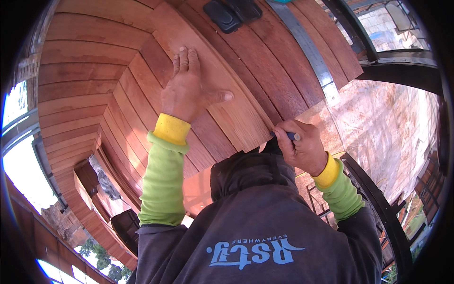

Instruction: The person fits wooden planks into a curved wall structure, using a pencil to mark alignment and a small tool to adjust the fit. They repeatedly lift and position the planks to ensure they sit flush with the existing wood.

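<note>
My left hand (185, 90) lies flat with its fingers forward and thumb out to the right. It presses on a loose reddish-brown wooden plank (236, 111), which lies slantwise over other fitted boards. At the plank's near right end, my right hand (300, 144) is closed around a slim dark blue pen or pencil (294, 136). A dark tip beside those fingers meets the plank's corner; the fingers hide most of the tool. Any mark on the wood is too small to make out.
Fitted deck boards (80, 66) turn a mitred corner at left. A flat metal strip (309, 52) crosses boards at upper right, near a black object (231, 13) I cannot identify. Dark metal framing (378, 203) stands at right, above pale ground (373, 128). A dark hooded top (265, 208) fills the lower middle.
</note>
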Available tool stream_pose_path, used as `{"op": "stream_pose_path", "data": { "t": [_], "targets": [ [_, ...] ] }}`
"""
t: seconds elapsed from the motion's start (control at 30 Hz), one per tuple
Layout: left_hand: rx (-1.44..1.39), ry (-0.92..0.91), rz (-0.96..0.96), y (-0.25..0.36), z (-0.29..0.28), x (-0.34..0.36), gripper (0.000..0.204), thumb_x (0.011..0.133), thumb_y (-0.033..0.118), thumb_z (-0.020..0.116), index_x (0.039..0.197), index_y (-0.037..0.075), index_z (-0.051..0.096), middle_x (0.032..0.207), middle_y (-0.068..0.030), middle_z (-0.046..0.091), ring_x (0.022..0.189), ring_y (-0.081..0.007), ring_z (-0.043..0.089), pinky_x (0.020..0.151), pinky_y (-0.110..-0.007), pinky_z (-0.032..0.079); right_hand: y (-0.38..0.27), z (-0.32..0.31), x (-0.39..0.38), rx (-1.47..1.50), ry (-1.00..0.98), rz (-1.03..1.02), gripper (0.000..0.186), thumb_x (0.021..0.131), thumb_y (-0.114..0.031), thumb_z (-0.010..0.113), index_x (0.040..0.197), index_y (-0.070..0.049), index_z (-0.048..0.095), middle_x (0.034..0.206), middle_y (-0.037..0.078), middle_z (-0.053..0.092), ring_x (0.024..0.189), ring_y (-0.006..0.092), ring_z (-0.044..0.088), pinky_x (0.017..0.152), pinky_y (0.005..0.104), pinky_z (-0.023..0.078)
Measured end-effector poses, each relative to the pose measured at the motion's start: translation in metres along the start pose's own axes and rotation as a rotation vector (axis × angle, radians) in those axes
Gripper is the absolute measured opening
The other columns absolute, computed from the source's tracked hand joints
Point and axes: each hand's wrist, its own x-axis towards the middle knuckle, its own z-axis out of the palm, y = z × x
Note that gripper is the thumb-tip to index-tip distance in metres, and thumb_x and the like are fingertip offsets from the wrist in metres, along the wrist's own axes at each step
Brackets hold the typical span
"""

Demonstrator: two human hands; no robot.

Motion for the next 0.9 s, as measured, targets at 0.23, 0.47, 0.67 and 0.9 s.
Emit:
{"op": "stream_pose_path", "data": {
  "t": [0.23,0.47,0.67,0.9],
  "targets": [
    [-0.02,-0.022,-0.009,0.002,-0.004,0.004,0.121,0.055,0.054,0.082,0.14,-0.011,0.025,0.146,-0.0316,0.027,0.139,-0.0398,0.026,0.109,-0.042,0.034,0.018,0.032,0.112,-0.01,0.057,-0.154,0.023,0.091,-0.018,0.057,0.081,0.002,0.057,0.061,0.024,0.054,0.059,0.0422,0.056,0.049,0.0433,0.044],
    [-0.026,-0.028,-0.008,0.005,-0.009,0.004,0.122,0.054,0.054,0.082,0.14,-0.01,0.025,0.146,-0.0322,0.026,0.139,-0.0402,0.026,0.109,-0.042,0.034,0.027,0.047,0.159,-0.027,0.138,-0.198,0.031,0.092,-0.025,0.054,0.077,0.002,0.057,0.061,0.024,0.055,0.06,0.0425,0.057,0.051,0.046,0.044],
    [-0.057,-0.029,-0.048,0.008,-0.008,0.002,0.122,0.054,0.051,0.083,0.141,-0.011,0.025,0.147,-0.0308,0.025,0.14,-0.0381,0.023,0.112,-0.04,0.03,0.006,0.012,0.042,-0.016,0.04,-0.035,0.017,0.09,-0.01,0.059,0.077,-0.002,0.052,0.062,0.019,0.051,0.056,0.0394,0.054,0.047,0.0405,0.041],
    [-0.028,-0.036,-0.061,0.008,-0.008,0.0,0.12,0.054,0.051,0.083,0.141,-0.009,0.025,0.147,-0.0291,0.027,0.14,-0.0389,0.024,0.108,-0.04,0.035,0.006,0.02,0.072,-0.028,0.042,-0.051,0.019,0.09,-0.011,0.058,0.076,-0.001,0.052,0.061,0.019,0.051,0.054,0.0388,0.054,0.046,0.0401,0.041]
  ]
}}
